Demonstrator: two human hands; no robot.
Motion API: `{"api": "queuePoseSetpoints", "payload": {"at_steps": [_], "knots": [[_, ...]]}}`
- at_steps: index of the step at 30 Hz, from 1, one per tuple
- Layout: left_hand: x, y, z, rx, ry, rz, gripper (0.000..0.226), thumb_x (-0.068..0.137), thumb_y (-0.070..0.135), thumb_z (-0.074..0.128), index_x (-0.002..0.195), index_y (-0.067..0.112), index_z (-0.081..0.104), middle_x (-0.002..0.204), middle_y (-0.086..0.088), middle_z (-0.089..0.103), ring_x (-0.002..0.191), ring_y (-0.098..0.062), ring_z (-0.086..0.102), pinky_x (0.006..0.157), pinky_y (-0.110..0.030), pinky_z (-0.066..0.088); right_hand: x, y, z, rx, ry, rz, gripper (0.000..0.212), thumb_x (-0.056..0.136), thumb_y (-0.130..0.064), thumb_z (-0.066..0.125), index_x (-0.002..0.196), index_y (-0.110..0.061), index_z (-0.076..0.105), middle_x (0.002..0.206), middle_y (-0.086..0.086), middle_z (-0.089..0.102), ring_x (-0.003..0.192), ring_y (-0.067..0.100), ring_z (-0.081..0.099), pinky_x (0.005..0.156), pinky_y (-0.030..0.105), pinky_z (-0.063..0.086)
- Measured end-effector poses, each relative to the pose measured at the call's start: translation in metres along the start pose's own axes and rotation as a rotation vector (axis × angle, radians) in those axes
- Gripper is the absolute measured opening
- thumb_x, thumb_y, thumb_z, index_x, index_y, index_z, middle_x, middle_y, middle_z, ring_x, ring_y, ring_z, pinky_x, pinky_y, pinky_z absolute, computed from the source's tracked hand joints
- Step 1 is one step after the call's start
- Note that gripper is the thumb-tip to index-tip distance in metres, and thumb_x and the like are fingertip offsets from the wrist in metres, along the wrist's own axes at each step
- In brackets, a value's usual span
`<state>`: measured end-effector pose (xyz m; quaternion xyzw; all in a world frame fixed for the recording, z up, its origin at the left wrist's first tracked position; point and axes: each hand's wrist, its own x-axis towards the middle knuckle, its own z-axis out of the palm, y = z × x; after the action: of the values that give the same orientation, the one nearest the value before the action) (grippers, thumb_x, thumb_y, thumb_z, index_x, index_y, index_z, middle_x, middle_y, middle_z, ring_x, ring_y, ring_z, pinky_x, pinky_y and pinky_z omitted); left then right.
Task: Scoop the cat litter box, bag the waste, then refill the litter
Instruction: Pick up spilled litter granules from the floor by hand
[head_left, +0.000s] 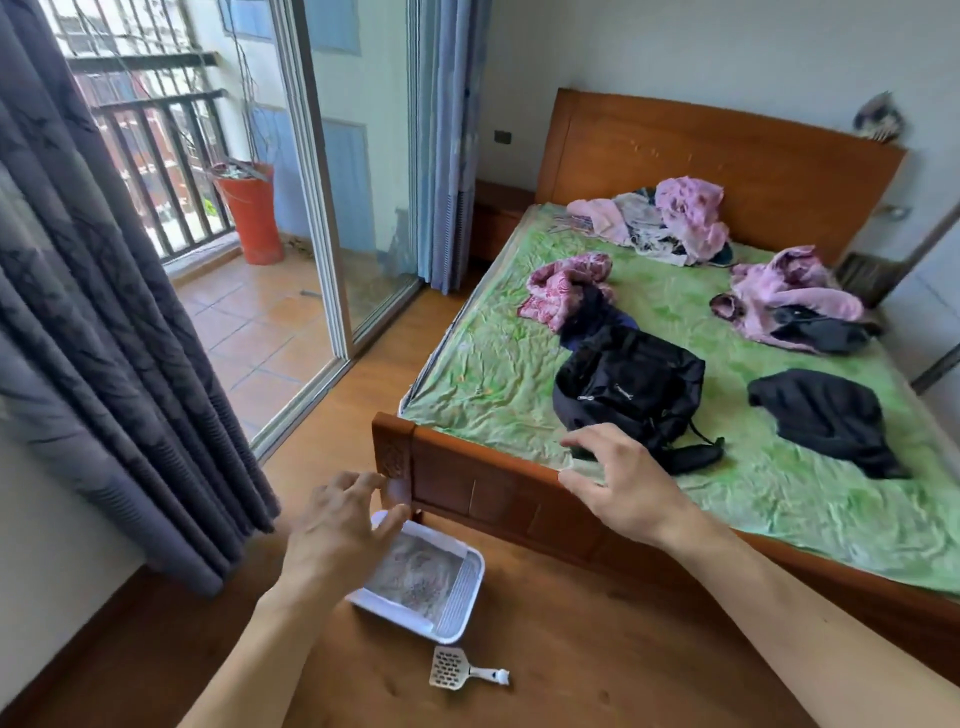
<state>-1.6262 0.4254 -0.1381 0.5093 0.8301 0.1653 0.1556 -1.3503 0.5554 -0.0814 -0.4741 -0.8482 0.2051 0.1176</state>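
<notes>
A white rectangular plastic litter box (457, 597) sits on the brown wooden floor (571, 649) just beside the foot corner of the orange-brown wooden bed (467, 483); it holds pale grey litter (415, 571) with darker specks toward its near side; a white slotted plastic scoop (457, 667) lies flat on the floor near the box, on the side closer to the camera, apart from it and touched by neither hand. The left hand (337, 530) hovers above the box's far left corner, its fingers (358, 486) spread and slightly bent, holding nothing; the right hand (623, 488) hangs in front of the bed's footboard, fingers loosely apart and gripping nothing. On the crumpled green bedsheet (727, 493) lie a black fabric backpack (628, 389), a black garment (826, 415) and several pink and purple clothes (691, 213). A dark grey curtain (104, 312) hangs at the left beside an open glass sliding door (322, 208); an orange-red pot (254, 213) stands on the tiled balcony beyond.
</notes>
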Motion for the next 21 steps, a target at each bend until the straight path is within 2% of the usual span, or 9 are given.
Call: {"api": "queuePoseSetpoints", "payload": {"at_steps": [4, 9, 13, 17, 21], "knots": [[-0.005, 0.018, 0.037, -0.022, -0.128, 0.016, 0.045, 0.093, 0.056, 0.049, 0.132, 0.033, 0.05, 0.135, 0.004, 0.05, 0.121, -0.021, 0.049, 0.095, -0.034, 0.039, -0.031, 0.027, -0.005, -0.01, 0.021, 0.051, 0.039, 0.092, -0.037, 0.064, 0.129, -0.025, 0.058, 0.131, -0.007, 0.051, 0.119, 0.011, 0.05, 0.098, 0.025, 0.042], [-0.015, 0.048, 0.065, 0.076, -0.142, 0.068, 0.046, 0.092, 0.058, 0.048, 0.131, 0.034, 0.05, 0.131, 0.004, 0.052, 0.119, -0.021, 0.05, 0.095, -0.034, 0.04, -0.057, 0.071, -0.01, 0.013, 0.033, 0.122, 0.038, 0.091, -0.036, 0.064, 0.127, -0.026, 0.059, 0.13, -0.006, 0.052, 0.099, 0.008, 0.051, 0.088, 0.021, 0.039], [-0.015, 0.078, 0.082, 0.14, -0.162, 0.057, 0.05, 0.091, 0.062, 0.047, 0.133, 0.034, 0.048, 0.134, 0.003, 0.051, 0.118, -0.023, 0.051, 0.095, -0.036, 0.042, -0.066, 0.112, -0.017, 0.06, 0.058, 0.117, 0.038, 0.091, -0.035, 0.064, 0.127, -0.024, 0.059, 0.13, -0.005, 0.053, 0.115, 0.01, 0.05, 0.099, 0.025, 0.042], [-0.017, 0.126, 0.113, 0.144, -0.126, 0.019, 0.049, 0.091, 0.06, 0.049, 0.132, 0.034, 0.051, 0.133, 0.003, 0.052, 0.116, -0.02, 0.052, 0.093, -0.037, 0.044, -0.072, 0.175, -0.031, 0.09, 0.073, 0.091, 0.039, 0.092, -0.034, 0.064, 0.128, -0.022, 0.059, 0.128, -0.004, 0.054, 0.113, 0.007, 0.049, 0.096, 0.02, 0.038], [-0.038, 0.181, 0.147, 0.098, -0.065, -0.077, 0.041, 0.091, 0.053, 0.056, 0.126, 0.031, 0.058, 0.128, 0.004, 0.056, 0.117, -0.02, 0.051, 0.097, -0.037, 0.044, -0.076, 0.249, -0.047, 0.034, -0.006, 0.015, 0.044, 0.093, -0.038, 0.061, 0.134, -0.023, 0.055, 0.131, -0.006, 0.052, 0.122, 0.012, 0.049, 0.105, 0.025, 0.039]]}}
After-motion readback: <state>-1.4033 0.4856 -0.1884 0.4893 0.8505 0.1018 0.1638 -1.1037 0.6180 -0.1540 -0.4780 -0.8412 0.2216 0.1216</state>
